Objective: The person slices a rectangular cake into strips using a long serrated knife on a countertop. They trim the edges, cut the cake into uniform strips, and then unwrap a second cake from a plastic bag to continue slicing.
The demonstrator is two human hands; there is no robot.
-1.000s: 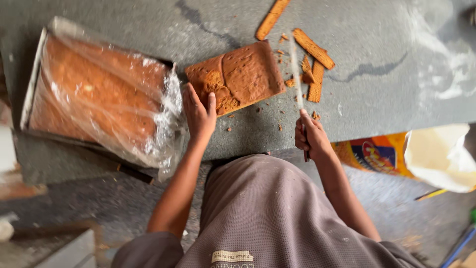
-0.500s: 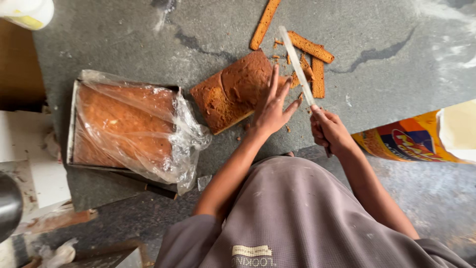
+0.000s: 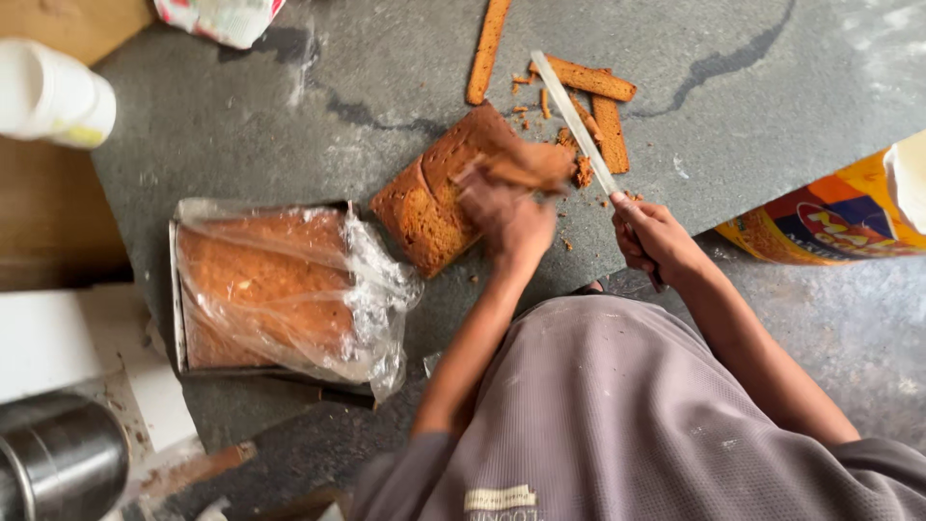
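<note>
The left hand [image 3: 511, 217] rests on the flat brown square cake [image 3: 439, 193], and its fingers look blurry, so I cannot tell if they pinch a piece. The cake lies on the grey stone desk [image 3: 241, 125], right under that hand. The right hand [image 3: 651, 236] is closed tight around the handle of a long thin knife [image 3: 574, 121], whose blade points away over the cake's edge. Brown crust strips [image 3: 598, 82] lie just past the blade. A metal tray of cake under clear plastic [image 3: 270, 289] sits left of the left hand
</note>
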